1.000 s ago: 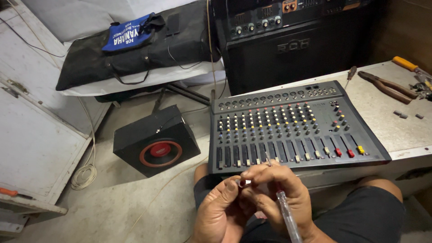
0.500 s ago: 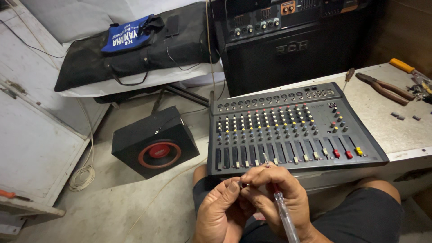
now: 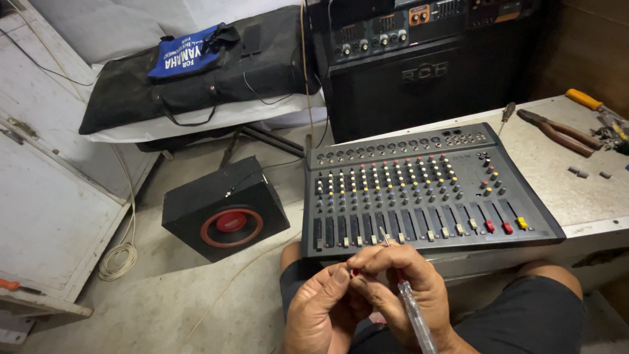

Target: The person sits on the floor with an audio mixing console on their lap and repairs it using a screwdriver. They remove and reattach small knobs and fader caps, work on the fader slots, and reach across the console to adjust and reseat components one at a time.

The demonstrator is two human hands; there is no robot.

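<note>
My two hands are together over my lap, just in front of a grey audio mixer (image 3: pixel 419 190) with rows of coloured knobs and faders. My right hand (image 3: pixel 406 288) grips a screwdriver (image 3: pixel 413 311) with a clear handle, its thin metal tip pointing up toward the mixer's front edge. My left hand (image 3: pixel 324 311) is curled against the right one, its fingertips pinching a small red part that is mostly hidden between the fingers.
The mixer lies on a worn white table (image 3: pixel 576 183) with pliers (image 3: pixel 557 131), a yellow-handled screwdriver (image 3: pixel 583 99) and small bits. A black amplifier (image 3: pixel 419 65) stands behind. A black speaker box with a red ring (image 3: pixel 226 210) sits on the floor; a black bag (image 3: pixel 183 72) lies beyond.
My hands have stayed together over my lap, with small finger movements around the screwdriver tip. The view has shifted slightly.
</note>
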